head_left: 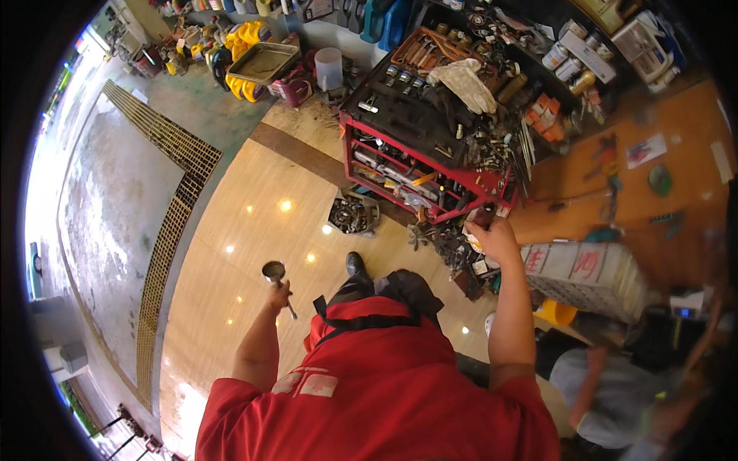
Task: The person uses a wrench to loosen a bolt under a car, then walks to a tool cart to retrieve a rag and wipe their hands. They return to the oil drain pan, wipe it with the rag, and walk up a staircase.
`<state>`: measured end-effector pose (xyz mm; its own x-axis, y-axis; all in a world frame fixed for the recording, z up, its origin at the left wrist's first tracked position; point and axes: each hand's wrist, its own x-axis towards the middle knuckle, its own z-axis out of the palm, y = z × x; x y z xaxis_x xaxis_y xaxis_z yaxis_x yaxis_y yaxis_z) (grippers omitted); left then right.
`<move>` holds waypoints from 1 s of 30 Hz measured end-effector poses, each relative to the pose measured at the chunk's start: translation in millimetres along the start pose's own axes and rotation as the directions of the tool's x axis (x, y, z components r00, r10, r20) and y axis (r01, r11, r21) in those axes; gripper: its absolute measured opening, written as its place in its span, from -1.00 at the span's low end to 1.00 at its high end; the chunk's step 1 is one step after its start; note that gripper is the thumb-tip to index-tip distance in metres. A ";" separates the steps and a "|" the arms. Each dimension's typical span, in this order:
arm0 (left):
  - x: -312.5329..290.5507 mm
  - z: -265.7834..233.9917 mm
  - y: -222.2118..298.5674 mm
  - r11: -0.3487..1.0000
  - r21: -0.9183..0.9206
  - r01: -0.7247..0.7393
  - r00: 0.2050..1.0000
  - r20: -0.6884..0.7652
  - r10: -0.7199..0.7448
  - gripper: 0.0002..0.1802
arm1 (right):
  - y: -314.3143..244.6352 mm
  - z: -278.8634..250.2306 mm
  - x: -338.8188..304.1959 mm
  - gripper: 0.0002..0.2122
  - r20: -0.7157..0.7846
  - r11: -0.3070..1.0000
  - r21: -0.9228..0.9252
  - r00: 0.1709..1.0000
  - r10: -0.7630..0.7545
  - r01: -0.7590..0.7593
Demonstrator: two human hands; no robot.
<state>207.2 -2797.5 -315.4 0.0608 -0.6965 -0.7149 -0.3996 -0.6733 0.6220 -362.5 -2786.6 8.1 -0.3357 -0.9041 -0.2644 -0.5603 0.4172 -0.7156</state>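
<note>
The left hand (280, 293) is wrapped snugly round the handle of a round-headed metal tool (273, 270), its head just beyond the fist. Well to its right, the right hand (496, 238) bends its fingers by the red tool cart (400, 143); whether they hold anything, I can't tell. I'd reach gently around those jumbled parts (459, 251).
</note>
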 end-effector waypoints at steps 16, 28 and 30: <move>-53.4 64.0 8.4 0.971 -0.233 0.045 0.999 -0.005 -0.047 -0.64 | 26.1 24.9 325.7 -0.65 -0.168 0.885 -0.391 0.965 0.201 -0.253; -76.1 109.4 13.1 0.970 0.047 0.238 0.970 -0.053 -0.236 -0.66 | 43.9 -3.1 360.7 -0.69 -0.148 0.941 -0.225 0.963 0.223 -0.253; -67.4 112.6 34.8 0.977 -0.067 0.203 0.977 -0.049 -0.207 -0.66 | 44.4 -26.9 365.4 -0.69 -0.167 0.951 -0.232 0.971 0.169 -0.205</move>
<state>86.3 -2746.1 -281.5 0.1870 -0.5534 -0.8116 -0.3162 -0.8161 0.4837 -530.4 -3096.0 -102.8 -0.5473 -0.7923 -0.2698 -0.6392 0.6038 -0.4763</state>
